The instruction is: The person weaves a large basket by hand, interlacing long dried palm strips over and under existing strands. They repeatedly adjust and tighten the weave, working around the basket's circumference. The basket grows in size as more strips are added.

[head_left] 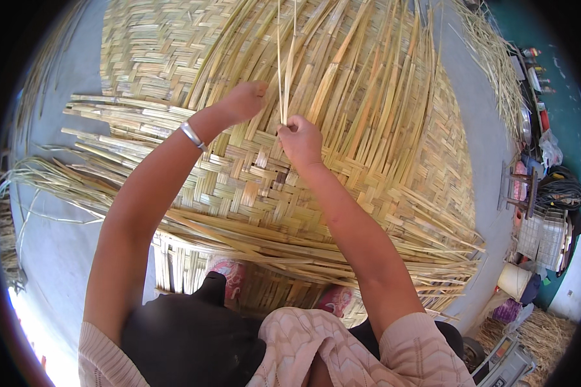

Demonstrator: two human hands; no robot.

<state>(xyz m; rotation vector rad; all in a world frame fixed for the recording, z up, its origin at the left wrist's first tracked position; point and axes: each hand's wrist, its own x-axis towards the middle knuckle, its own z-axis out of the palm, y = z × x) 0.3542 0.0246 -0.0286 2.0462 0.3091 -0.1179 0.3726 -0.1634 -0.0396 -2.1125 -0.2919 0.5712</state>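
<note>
Bending too sharply could crack the pale strips (288, 77) pinched in the right hand (301, 140); whether the left hand (242, 101) holds anything cannot be told.

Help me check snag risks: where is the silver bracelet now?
In the head view, the bracelet is left of centre, around the person's left wrist, below the left hand and over the woven mat.

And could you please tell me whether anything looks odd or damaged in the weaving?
A few small dark gaps show in the weave, below and left of the right hand; most strips nearby sit closer. I cannot tell whether that is damage.
</note>
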